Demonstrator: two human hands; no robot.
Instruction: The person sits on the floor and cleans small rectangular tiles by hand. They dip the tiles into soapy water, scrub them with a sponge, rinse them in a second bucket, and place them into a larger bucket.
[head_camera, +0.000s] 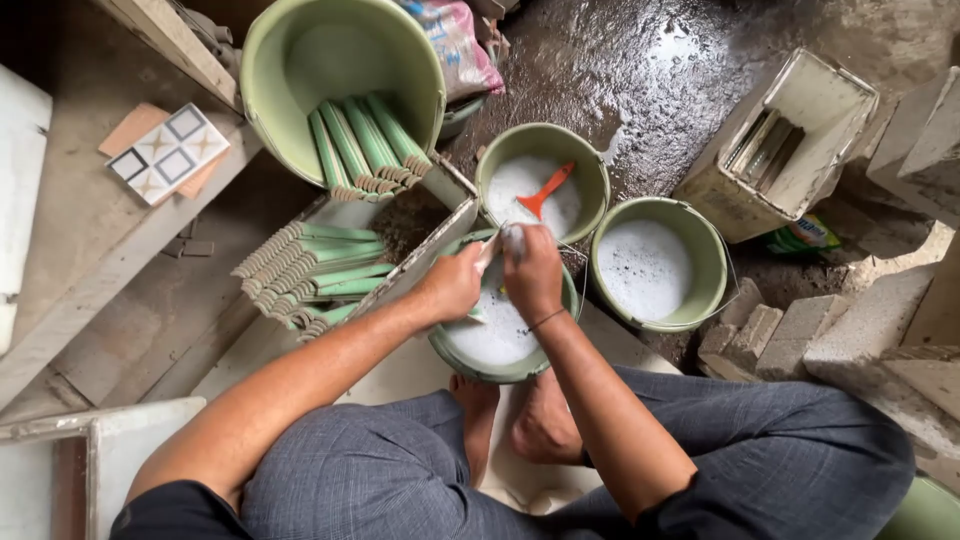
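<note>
A person sat low on the ground, seen from above, with knees spread in grey trousers and bare feet (520, 415) tucked just under a small green bucket (500, 368) of foamy white water. Both hands met over that bucket. The left hand (452, 285) was closed around one end of a narrow pale strip (487, 252), apparently a slim tile piece, held at the bucket's far rim. The right hand (531, 272) was curled shut, pressing a small whitish lump (513, 238), perhaps a sponge or cloth, against the strip; what it was could not be told for certain.

Just beyond stood a second green bucket (543, 182) of suds with an orange scoop-like tool (545, 189) lying in it, and to its right a third green bucket (657, 263) of foamy water. At the upper left, a large green tub (342, 85) lay tipped on its side with long green ribbed trim tiles (368, 145) leaning inside it. More of the same green tiles (310, 275) lay stacked in a shallow tray to the person's left. Patterned square tiles (167, 152) rested on a wooden plank at the far left. A pale rectangular tin (780, 145) stood on wet dark floor at the upper right, beside grey concrete blocks (850, 330).
</note>
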